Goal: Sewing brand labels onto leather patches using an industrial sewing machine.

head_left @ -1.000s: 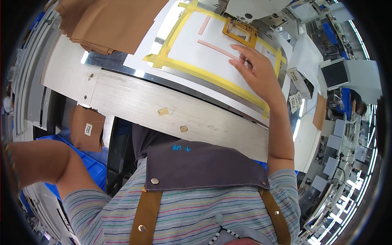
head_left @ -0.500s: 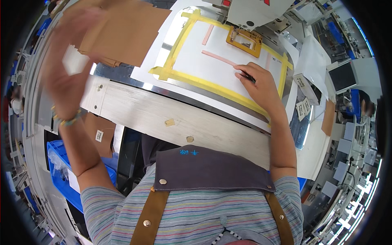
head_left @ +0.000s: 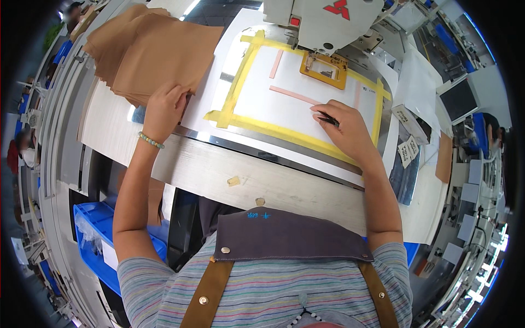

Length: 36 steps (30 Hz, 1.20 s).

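My left hand (head_left: 167,113) is at the near right corner of a fanned stack of brown sheets (head_left: 164,52), fingers and thumb closed on the top sheet's corner. How many sheets it pinches I cannot tell. Over the white panel (head_left: 257,76), framed with yellow tape (head_left: 240,76), my right hand (head_left: 345,131) is closed around a small dark tool (head_left: 327,117); most of it is hidden in the palm. Pink strips (head_left: 292,95) lie on that panel, one ending by my right fingertips. Beyond them, a yellow frame (head_left: 322,70) sits under the head of a sewing machine (head_left: 333,24).
A white pale-wood table edge (head_left: 229,164) runs between me and the panel. To the right stand an open white box (head_left: 410,117) and loose printed labels (head_left: 407,150). A blue bin (head_left: 95,218) with clear plastic is at lower left, below the table.
My left hand came down and rightward from a blurred, raised position over the left side to the brown stack's corner, closing there. My right hand keeps the dark tool and has barely moved.
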### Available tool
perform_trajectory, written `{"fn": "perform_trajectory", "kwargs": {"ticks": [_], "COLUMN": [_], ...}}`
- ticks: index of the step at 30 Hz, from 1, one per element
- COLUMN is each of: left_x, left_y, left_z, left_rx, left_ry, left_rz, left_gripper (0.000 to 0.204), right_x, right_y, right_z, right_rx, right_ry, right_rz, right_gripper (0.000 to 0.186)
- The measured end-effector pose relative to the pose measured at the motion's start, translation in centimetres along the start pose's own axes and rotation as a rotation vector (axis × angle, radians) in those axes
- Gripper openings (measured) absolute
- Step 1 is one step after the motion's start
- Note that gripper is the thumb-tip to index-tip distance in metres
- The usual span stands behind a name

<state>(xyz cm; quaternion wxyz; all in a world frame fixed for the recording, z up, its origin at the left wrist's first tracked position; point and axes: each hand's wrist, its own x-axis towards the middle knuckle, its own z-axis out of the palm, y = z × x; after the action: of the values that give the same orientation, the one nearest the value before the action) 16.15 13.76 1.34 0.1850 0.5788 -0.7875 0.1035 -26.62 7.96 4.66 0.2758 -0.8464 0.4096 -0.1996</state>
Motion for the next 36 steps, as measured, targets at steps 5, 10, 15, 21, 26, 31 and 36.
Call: {"fn": "perform_trajectory", "kwargs": {"ticks": [5, 10, 15, 21, 26, 31, 36], "left_x": [4.6, 8.1, 8.9, 7.6, 5.4, 5.2, 8.0], "left_y": [3.8, 9.4, 13.3, 11.5, 7.0, 5.4, 7.0], "left_z": [0.8, 4.0, 5.6, 4.6, 2.8, 2.8, 5.1], "left_rx": [-0.386, -0.387, -0.465, -0.309, -0.022, 0.121, 0.0], "left_ry": [0.299, 0.249, 0.118, 0.122, 0.016, -0.036, 0.077], "left_rz": [-0.099, 0.192, 0.334, 0.355, 0.325, 0.28, 0.38], "left_gripper": [0.014, 0.018, 0.026, 0.028, 0.032, 0.028, 0.022], "right_x": [0.6, 1.1, 2.1, 4.3, 6.3, 6.1, 2.9], "right_y": [-0.2, -0.1, 0.5, 1.9, 2.7, 2.4, 3.0], "right_z": [-1.1, -0.5, 1.6, 4.2, 4.9, 4.2, 1.1], "right_rx": [0.001, -0.187, -0.492, -0.624, -0.706, -0.737, -0.765], "right_ry": [0.043, 0.14, 0.224, 0.178, 0.271, 0.344, 0.361], "right_rz": [-0.049, -0.111, -0.364, -0.51, -0.453, -0.443, -0.392], "right_gripper": [0.022, 0.03, 0.043, 0.028, 0.02, 0.018, 0.017]}}
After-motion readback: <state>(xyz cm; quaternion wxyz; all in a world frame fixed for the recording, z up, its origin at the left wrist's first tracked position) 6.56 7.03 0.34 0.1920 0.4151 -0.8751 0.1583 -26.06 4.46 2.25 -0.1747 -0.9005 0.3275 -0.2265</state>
